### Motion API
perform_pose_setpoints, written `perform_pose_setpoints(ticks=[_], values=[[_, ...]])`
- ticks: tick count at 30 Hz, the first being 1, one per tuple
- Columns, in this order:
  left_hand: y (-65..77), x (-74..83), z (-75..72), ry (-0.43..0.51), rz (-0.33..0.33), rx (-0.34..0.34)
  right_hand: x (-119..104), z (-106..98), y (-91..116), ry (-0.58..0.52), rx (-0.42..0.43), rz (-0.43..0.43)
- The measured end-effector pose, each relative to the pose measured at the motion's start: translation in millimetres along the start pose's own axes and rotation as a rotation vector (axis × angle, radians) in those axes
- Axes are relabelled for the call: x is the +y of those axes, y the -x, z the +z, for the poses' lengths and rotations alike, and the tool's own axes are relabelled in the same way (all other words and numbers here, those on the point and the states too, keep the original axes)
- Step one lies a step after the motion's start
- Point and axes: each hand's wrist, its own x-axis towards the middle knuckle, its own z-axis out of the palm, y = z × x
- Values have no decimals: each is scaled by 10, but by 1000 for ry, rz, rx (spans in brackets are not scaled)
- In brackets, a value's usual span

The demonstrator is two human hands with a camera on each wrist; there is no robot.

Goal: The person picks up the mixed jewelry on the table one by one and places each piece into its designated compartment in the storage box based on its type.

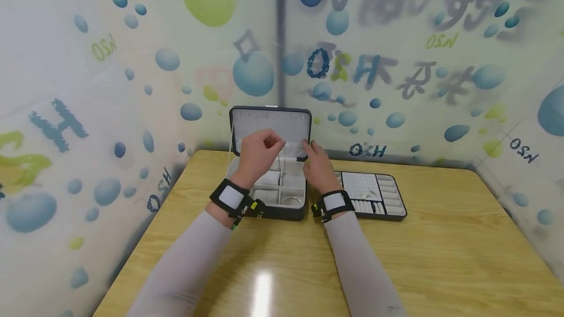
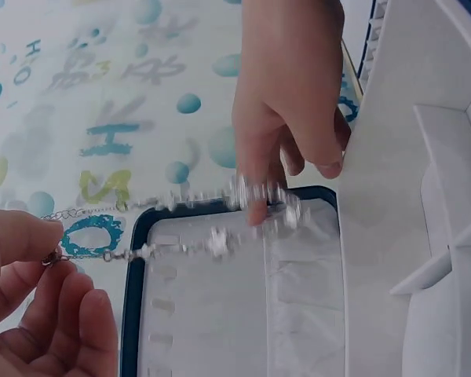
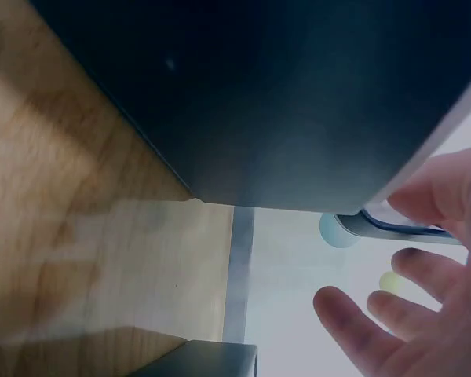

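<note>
My left hand (image 1: pixel 257 153) pinches a silver bracelet (image 2: pixel 220 239) with clear beads between thumb and fingertips. The bracelet hangs as a doubled strand over the jewelry box (image 1: pixel 282 213), whose lid (image 1: pixel 273 124) stands raised at the back. Pale dividers split the inside into compartments, and a round bangle (image 1: pixel 292 201) lies in the front right one. At the box's back right corner is my right hand (image 1: pixel 318 168), its fingers loosely extended. Its thumb lies at the box rim and a fingertip is right at the lid's edge.
To the right of the box lies a dark-edged jewelry tray (image 1: pixel 394 194) with ring rolls and small pieces of jewelry on its pad. Both stand toward the back of the wooden table (image 1: pixel 282 258). A patterned curtain (image 1: pixel 379 87) hangs directly behind.
</note>
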Motion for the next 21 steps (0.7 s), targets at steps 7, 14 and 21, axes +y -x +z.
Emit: perform_pose_setpoints(ticks=[7, 14, 21], values=[[-110, -12, 23, 3, -20, 18, -5, -2, -19, 54, 26, 4], [-269, -14, 21, -20, -50, 44, -35, 2, -74, 98, 93, 6], [-418, -27, -8, -18, -83, 43, -57, 10, -103, 114, 97, 39]])
